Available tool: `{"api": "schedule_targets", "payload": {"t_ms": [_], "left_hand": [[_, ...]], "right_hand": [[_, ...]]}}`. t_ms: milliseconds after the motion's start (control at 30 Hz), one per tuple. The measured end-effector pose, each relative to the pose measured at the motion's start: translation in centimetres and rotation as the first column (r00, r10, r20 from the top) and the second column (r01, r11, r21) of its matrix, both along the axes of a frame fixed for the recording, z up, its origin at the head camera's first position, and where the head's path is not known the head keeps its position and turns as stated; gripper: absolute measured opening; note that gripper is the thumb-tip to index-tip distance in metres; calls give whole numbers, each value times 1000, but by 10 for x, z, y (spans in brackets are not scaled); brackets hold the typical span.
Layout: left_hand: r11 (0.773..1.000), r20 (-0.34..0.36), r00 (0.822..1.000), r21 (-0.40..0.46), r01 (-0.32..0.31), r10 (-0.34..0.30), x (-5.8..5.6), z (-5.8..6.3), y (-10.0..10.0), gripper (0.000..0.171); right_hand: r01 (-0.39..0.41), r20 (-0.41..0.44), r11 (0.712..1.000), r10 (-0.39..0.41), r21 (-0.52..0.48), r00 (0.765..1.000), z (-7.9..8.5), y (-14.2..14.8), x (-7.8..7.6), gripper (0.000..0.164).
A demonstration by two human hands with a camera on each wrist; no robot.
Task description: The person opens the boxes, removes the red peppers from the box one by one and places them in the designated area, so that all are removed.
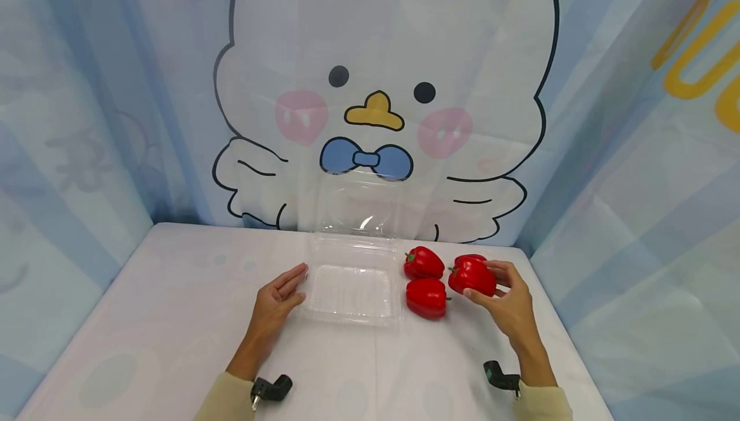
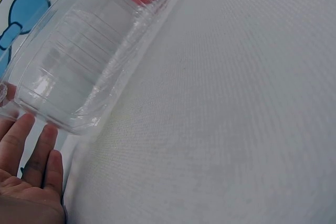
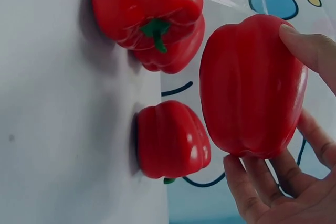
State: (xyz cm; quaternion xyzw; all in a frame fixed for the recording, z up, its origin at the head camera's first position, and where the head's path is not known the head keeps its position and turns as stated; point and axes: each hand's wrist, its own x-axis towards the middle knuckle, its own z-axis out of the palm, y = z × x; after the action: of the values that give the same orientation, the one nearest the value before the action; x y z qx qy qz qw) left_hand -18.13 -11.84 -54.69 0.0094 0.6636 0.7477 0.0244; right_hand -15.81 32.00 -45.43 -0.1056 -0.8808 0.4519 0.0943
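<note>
My right hand (image 1: pixel 509 302) holds a red bell pepper (image 3: pixel 252 87) between the thumb on one side and the fingertips on the other, raised off the table. Three more red bell peppers lie nearby: one at the back left (image 1: pixel 424 263), one in front of it (image 1: pixel 426 299), and one (image 3: pixel 173 140) partly hidden behind the held pepper in the head view. Left of them sits a clear plastic container (image 1: pixel 349 289), its hinged lid (image 1: pixel 358 206) standing up at the back. At the container's left end is my left hand (image 1: pixel 281 295), fingers extended and fingertips at the rim.
The white-covered table (image 1: pixel 173 318) ends at a cloth backdrop (image 1: pixel 370 42) printed with a chick wearing a blue bow tie. Patterned cloth also closes in the left (image 1: pixel 63 151) and right (image 1: pixel 653 215) sides.
</note>
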Motion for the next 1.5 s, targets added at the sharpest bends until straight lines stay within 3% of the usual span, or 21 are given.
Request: {"api": "schedule_targets", "payload": {"t_ms": [667,1233,1500], "left_hand": [[1000,2,1000,13,-3,3,-5,-4,-3,58],[1000,13,1000,16,-12,12,-3,-3,-1,57],[1000,34,999,15,-15,15,-4,-1,0,57]], "right_hand": [[46,80,998,-49,47,996,-21,20,-1,87],[17,192,996,-33,86,981,-37,28,-4,90],[13,205,997,-27,71,978,-41,29,-4,90]]}}
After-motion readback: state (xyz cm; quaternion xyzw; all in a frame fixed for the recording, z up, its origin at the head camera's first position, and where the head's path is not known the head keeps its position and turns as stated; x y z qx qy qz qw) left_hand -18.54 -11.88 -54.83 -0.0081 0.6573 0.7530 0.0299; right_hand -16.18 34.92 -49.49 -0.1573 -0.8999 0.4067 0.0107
